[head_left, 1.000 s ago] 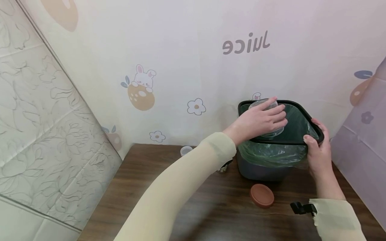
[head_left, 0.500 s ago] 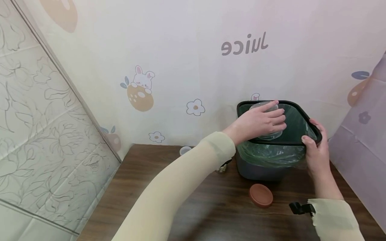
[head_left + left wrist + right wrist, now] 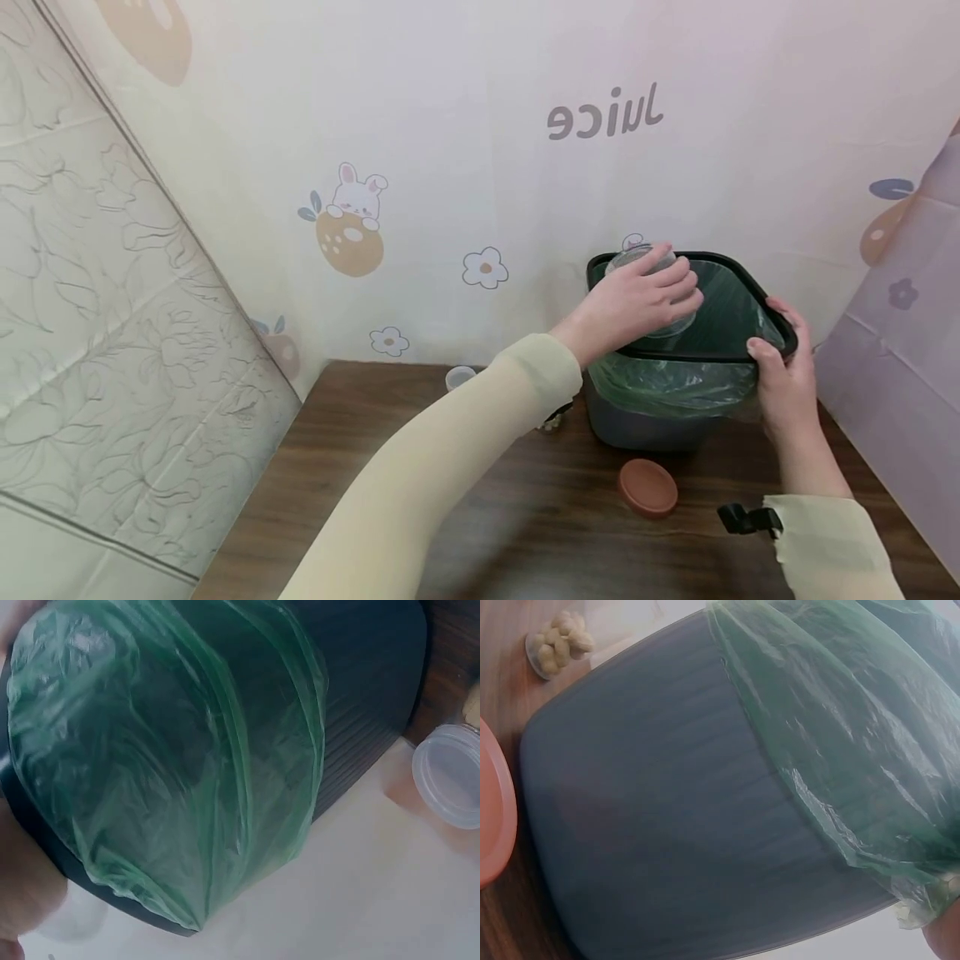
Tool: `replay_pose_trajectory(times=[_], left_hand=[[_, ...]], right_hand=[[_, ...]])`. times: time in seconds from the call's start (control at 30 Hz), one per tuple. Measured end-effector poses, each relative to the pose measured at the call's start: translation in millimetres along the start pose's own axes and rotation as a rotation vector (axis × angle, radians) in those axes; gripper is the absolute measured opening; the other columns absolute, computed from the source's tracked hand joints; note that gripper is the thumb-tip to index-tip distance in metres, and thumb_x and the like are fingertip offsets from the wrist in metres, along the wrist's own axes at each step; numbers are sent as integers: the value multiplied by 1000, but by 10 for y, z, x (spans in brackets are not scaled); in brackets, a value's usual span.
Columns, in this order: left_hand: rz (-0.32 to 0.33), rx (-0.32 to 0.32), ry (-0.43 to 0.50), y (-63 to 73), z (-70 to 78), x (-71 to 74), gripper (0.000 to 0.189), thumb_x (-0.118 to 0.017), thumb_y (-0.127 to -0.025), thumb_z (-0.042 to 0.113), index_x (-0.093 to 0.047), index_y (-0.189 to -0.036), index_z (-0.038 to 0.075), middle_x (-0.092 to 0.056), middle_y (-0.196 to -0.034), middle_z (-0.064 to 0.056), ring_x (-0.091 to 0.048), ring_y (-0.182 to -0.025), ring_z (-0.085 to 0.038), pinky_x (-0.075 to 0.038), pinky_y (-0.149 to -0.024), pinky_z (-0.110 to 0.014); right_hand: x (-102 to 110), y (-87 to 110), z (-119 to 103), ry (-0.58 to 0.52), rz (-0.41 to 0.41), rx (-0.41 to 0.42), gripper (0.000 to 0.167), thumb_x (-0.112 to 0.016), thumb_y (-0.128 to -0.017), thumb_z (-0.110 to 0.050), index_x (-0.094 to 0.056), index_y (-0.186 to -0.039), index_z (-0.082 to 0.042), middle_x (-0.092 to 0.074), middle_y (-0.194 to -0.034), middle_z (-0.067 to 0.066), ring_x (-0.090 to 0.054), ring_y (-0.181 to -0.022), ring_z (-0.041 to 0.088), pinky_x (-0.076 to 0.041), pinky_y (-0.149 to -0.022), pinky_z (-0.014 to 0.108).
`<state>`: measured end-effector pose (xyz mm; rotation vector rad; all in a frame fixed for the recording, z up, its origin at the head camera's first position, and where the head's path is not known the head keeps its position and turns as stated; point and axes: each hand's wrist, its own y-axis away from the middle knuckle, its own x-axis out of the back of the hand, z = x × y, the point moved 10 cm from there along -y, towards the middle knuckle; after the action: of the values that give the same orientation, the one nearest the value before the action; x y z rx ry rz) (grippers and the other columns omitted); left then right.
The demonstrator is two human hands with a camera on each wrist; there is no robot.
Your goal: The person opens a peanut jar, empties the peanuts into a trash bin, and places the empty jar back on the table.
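Observation:
A dark bin [image 3: 645, 429] lined with a green plastic bag [image 3: 682, 387] stands upright on the wooden table. My left hand [image 3: 637, 304] grips a clear plastic tub [image 3: 671, 327] over the bin's mouth, at its left side. The hand covers much of the tub, and I cannot tell what is in it. My right hand [image 3: 791, 379] holds the black rim at the front right corner, thumb on the near side. In the right wrist view the bin's wall [image 3: 645, 802] and the bag's overhang [image 3: 832, 712] fill most of the picture.
A round terracotta-coloured dish [image 3: 648, 487] lies in front of the bin. Left of the bin are a small translucent tub [image 3: 459, 377] and a clear dish of pale, peanut-like pieces [image 3: 559, 645]. The patterned wall [image 3: 420, 208] rises right behind the table.
My left hand and the clear tub have shifted slightly left and up over the bin's mouth. The right hand keeps its hold on the rim.

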<state>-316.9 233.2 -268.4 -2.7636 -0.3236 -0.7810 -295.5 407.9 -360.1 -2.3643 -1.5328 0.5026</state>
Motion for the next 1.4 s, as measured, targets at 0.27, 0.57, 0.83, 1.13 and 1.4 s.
replay_pose_trajectory(times=[0.27,0.57,0.83,1.13,1.4], left_hand=[[-15,22,-26,26,-6,-9,54,-39,-116,0,-40,-166,20,-47,-165,-4,-38,-156,-25,-20,-133,-50],[38,107,-5,74,-80,40,53,-33,-116,-2,-44,-163,19,-50,-162,-3,-42,-152,-22,-21,-133,-49],[115,298,179,175,-272,1,51,-41,-114,2,-47,-161,22,-52,-156,1,-43,-148,-20,-26,-131,-49],[316,661,282,576,-525,-7,54,-63,-104,24,-54,-156,12,-60,-153,-7,-53,-141,-27,-42,-118,-54],[361,813,624,1135,-722,-44,85,-91,-86,36,-51,-155,5,-62,-150,-11,-57,-138,-28,-47,-114,-44]], right_hand=[[-2,-14,49,33,19,-21,65,-56,-98,-12,-48,-162,-22,-45,-150,-3,-43,-124,12,-34,-96,19],[28,-21,53,60,26,-34,65,-56,-98,-14,-48,-162,-24,-45,-150,-4,-42,-123,12,-33,-95,21],[48,-12,45,70,26,-23,65,-55,-98,-15,-48,-162,-24,-46,-148,-4,-43,-121,11,-33,-95,21],[28,-8,125,73,-8,-41,63,-53,-101,-13,-46,-163,-25,-46,-146,-5,-45,-117,11,-36,-91,19],[30,-3,91,122,-35,-29,63,-54,-104,-16,-45,-166,-24,-46,-147,-4,-45,-117,11,-36,-89,18]])
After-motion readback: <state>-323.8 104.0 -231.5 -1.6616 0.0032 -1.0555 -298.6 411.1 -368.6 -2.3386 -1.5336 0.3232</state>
